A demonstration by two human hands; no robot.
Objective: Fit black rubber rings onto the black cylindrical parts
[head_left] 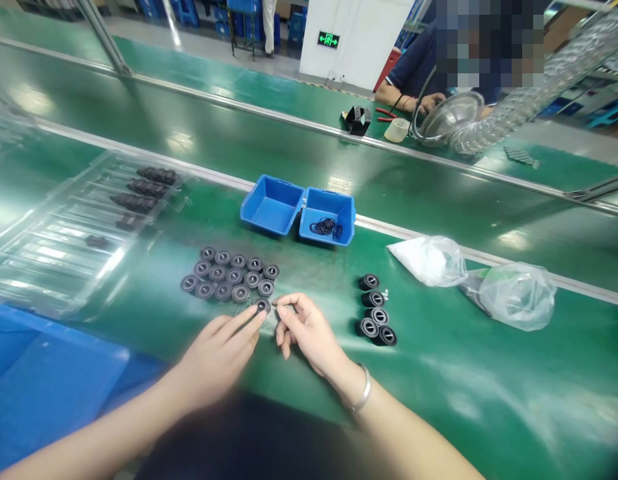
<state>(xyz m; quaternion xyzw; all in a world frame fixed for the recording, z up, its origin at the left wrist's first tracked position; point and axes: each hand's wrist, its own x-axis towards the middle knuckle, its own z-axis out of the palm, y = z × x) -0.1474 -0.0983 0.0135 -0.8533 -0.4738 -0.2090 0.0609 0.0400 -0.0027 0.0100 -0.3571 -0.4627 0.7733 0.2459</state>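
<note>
My left hand (219,350) grips a small black round part (262,305) on the green bench, its fingertips against the part's near side. Just to the right, my right hand (309,330) pinches thumb and index finger together beside that part. A tiny dark thing shows at its fingertips, too small to name. Rows of similar black round parts (234,275) stand close together beyond my left hand. Another group of black cylindrical parts (376,315), with light slots in their tops, stands to the right of my right hand. Small white pieces (385,293) lie beside them.
Two blue bins (273,205) stand at the back; the right one holds thin black rings (325,227). Clear plastic bags (519,297) lie at right. Clear trays (63,240) with dark parts are at left, above a blue crate (53,380). A co-worker's hand (431,103) is across the bench.
</note>
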